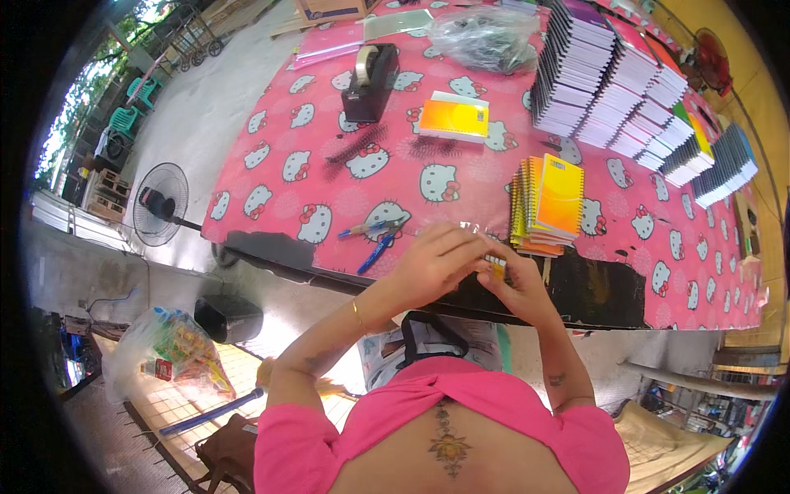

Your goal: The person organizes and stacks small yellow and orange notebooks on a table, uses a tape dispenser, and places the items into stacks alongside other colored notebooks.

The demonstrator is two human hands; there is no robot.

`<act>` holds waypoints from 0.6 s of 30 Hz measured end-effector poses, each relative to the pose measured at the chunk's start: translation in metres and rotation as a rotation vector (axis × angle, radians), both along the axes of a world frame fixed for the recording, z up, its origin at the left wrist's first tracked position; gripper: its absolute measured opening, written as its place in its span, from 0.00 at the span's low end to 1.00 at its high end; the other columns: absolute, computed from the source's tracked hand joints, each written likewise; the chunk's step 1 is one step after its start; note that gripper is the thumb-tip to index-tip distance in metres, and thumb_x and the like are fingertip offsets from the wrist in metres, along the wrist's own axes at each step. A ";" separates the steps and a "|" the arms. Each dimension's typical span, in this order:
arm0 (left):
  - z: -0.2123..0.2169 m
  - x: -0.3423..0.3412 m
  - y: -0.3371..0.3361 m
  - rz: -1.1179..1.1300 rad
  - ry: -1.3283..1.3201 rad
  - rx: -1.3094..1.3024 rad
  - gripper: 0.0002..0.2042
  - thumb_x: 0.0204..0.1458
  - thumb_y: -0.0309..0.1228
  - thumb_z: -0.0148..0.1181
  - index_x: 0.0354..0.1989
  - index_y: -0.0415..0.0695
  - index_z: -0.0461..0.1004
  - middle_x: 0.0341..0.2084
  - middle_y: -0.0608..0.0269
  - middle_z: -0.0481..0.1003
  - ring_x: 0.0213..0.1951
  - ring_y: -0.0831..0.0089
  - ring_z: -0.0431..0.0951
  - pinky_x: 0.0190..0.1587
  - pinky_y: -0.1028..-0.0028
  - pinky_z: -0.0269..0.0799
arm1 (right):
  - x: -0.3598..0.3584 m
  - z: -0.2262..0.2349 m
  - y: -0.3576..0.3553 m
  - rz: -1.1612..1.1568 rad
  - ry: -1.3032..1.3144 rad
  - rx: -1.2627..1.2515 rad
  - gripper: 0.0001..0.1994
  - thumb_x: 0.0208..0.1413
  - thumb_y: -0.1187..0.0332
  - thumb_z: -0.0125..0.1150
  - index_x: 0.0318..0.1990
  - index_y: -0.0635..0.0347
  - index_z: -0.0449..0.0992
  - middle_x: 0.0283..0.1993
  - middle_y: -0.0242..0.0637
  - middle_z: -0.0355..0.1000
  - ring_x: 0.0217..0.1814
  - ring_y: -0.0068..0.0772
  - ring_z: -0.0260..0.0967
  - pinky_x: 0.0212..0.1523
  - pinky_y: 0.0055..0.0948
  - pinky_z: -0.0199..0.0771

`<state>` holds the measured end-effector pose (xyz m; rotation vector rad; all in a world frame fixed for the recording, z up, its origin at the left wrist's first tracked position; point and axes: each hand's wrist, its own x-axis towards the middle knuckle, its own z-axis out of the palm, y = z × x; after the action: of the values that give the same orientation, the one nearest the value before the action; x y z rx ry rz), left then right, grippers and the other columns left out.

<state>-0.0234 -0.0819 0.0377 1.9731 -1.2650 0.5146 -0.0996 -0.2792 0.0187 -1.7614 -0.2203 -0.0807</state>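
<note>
"Step in hand?"

"Close handling, I judge. Right grip [520,284] pinches a small yellow-orange piece [499,269], narrow; left grip [442,259] bends over it, holding or just touching, I cannot tell. Piece is over the counter [605,284], front edge, near the stacked spiral notebooks [549,202]."

"Next move?"

"Likely calls for a steady right pinch while the left works."

"Unclear?"

"Most of the piece, behind my fingers; its kind. Shiny patch [476,227] beyond: maybe clear film."
</note>
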 end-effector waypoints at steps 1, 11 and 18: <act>0.002 0.004 0.001 -0.018 0.005 -0.048 0.19 0.45 0.27 0.68 0.48 0.43 0.76 0.41 0.58 0.75 0.39 0.56 0.75 0.42 0.62 0.71 | 0.000 0.004 -0.003 -0.033 0.174 -0.133 0.18 0.55 0.76 0.62 0.55 0.61 0.75 0.48 0.43 0.76 0.52 0.26 0.74 0.54 0.28 0.71; -0.035 0.019 0.101 0.481 0.405 0.401 0.20 0.60 0.37 0.56 0.58 0.39 0.69 0.47 0.49 0.74 0.47 0.56 0.75 0.51 0.64 0.71 | -0.008 -0.050 0.004 0.033 -0.380 -0.845 0.25 0.47 0.74 0.64 0.57 0.59 0.73 0.63 0.40 0.68 0.68 0.44 0.62 0.67 0.47 0.60; -0.029 0.028 0.057 0.098 1.777 -0.104 0.14 0.63 0.37 0.51 0.46 0.36 0.70 0.37 0.52 0.79 0.36 0.66 0.83 0.40 0.70 0.80 | -0.008 -0.047 0.004 0.024 -0.370 -0.814 0.25 0.46 0.75 0.64 0.57 0.57 0.74 0.62 0.39 0.69 0.67 0.43 0.63 0.68 0.45 0.60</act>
<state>0.0043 -0.0252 0.0082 1.4658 0.0325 -0.9844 -0.1076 -0.2755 -0.0287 -2.5453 -0.6058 -0.3383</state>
